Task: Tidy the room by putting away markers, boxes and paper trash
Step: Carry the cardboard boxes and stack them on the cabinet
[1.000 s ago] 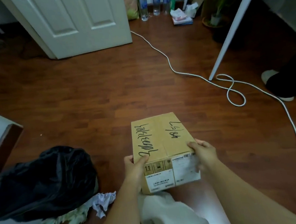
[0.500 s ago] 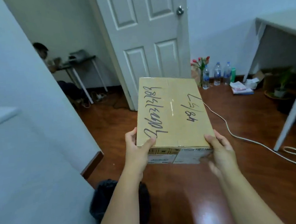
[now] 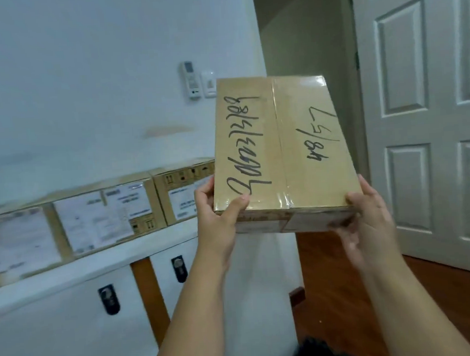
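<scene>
I hold a taped cardboard box [image 3: 281, 146] with black handwriting on its top, raised in front of me at chest height. My left hand [image 3: 217, 215] grips its near left corner, thumb on top. My right hand [image 3: 370, 218] grips its near right corner from the side and below. The box hangs in the air just right of the white cabinet top [image 3: 138, 248].
Two labelled cardboard boxes [image 3: 105, 214] [image 3: 184, 192] stand in a row on the white cabinet against the wall. The cabinet has locks [image 3: 109, 299] on its doors. A white panelled door [image 3: 429, 108] stands open at the right over wooden floor [image 3: 347, 295]. A black bag's edge [image 3: 321, 352] shows below.
The box has been lifted from the floor to chest height, and my view has swung left from the doorway to the cabinet with the stacked boxes.
</scene>
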A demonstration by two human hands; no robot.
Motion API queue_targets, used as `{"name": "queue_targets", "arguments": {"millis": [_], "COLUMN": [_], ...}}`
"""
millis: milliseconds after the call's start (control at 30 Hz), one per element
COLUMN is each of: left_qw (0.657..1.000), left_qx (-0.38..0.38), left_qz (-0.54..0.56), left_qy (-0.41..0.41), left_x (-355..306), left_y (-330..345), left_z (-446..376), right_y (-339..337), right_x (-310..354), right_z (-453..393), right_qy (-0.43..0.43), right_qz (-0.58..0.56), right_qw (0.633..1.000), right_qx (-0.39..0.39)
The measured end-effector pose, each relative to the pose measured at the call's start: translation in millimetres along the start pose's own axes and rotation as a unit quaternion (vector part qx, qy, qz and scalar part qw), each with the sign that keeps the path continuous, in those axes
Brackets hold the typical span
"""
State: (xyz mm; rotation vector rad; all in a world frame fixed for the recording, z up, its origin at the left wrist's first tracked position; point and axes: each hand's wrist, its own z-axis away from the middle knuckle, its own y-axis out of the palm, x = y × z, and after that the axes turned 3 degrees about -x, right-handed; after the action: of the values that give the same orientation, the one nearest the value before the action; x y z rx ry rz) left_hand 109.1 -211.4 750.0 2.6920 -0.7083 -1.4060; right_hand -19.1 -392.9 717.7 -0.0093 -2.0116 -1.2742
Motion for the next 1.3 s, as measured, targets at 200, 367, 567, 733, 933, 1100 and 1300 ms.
{"name": "queue_targets", "arguments": {"millis": [200, 367, 567, 733, 933, 1100, 1300], "left_qw": [0.987, 0.968, 0.94, 0.921, 0.869, 0.793, 0.768], "left_qx": [-0.127, -0.156, -0.208, -0.273, -0.355, -0.45, -0.361], "left_qz": [-0.025, -0.109, -0.201, -0.233, -0.299, -0.358, -0.518], "left_qy": [0.091, 0.161, 0.18, 0.154, 0.168, 0.202, 0.106], "left_x": [-77.2, -140.5, -190.7, -198.6, -193.8, -190.7, -158.0], "left_y": [-122.3, -216.4, -304.8, -362.7, -396.8, -412.8, -456.4], "left_z": [-19.9, -24.9, -36.3, -37.8, -50.9, -71.5, -81.9], "right_y": [131.5, 228.2, 311.0, 350.5, 386.7, 402.1, 412.3], "right_x": [-61.6, -106.3, -155.8, -187.3, -224.4, -260.6, -313.2], "right_z": [16.6, 38.1, 70.3, 93.8, 119.0, 135.3, 128.2], "right_qy": [0.04, 0.087, 0.045, 0.05, -0.022, -0.165, -0.178], "right_qz": [0.032, 0.041, 0.13, 0.142, 0.169, 0.288, 0.386], "right_qw": [0.977, 0.939, 0.917, 0.896, 0.873, 0.81, 0.746], "right_qx": [0.206, 0.33, 0.375, 0.419, 0.457, 0.483, 0.514]}}
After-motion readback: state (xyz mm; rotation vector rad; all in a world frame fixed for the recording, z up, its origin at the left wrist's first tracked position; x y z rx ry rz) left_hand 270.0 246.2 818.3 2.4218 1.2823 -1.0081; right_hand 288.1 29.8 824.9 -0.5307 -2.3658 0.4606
